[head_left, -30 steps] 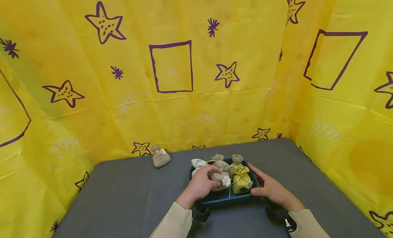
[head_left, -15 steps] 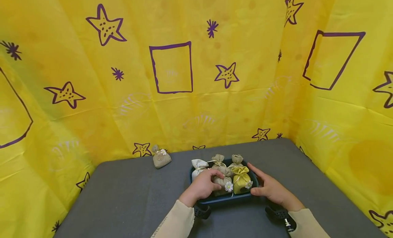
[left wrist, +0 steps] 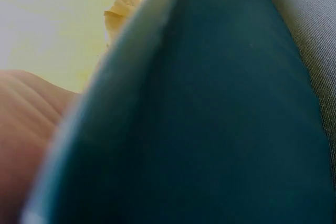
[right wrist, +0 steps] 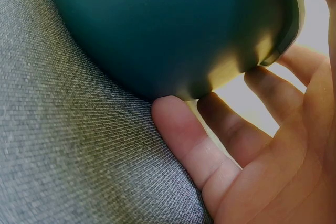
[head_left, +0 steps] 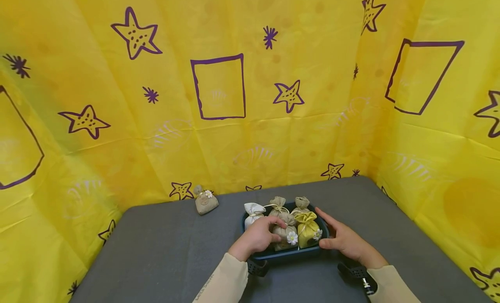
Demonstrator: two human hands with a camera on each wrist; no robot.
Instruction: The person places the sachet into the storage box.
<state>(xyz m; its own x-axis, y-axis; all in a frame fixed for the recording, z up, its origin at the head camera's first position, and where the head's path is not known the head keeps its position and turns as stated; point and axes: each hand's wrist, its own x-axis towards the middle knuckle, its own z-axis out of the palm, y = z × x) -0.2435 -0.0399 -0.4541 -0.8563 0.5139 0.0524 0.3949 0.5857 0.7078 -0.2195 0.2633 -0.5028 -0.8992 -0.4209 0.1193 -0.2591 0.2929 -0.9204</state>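
A dark teal tray [head_left: 281, 254] holds several small drawstring pouches. My left hand [head_left: 255, 237] reaches over its front left side, thumb and fingers pinching a grey-beige pouch [head_left: 284, 239] with a white flower. Right beside that pouch is a yellow pouch [head_left: 307, 235]. A white pouch [head_left: 254, 212] and two beige ones, a middle pouch [head_left: 277, 205] and a right-hand pouch [head_left: 301, 203], stand farther back. My right hand [head_left: 345, 241] holds the tray's right end, thumb at the front corner; in the right wrist view its fingertips press the tray wall [right wrist: 157, 35]. The tray wall [left wrist: 226, 103] largely fills the left wrist view.
Another beige pouch [head_left: 206, 203] with a white flower sits at the table's back edge, left of the tray. A dark grey cloth covers the table [head_left: 164, 246]. Yellow printed curtains [head_left: 218, 151] rise behind and to the sides.
The grey-beige pouch in my left hand has shifted slightly right and toward me, closer to the yellow pouch. The white pouch shows more now. My right hand has stayed on the tray.
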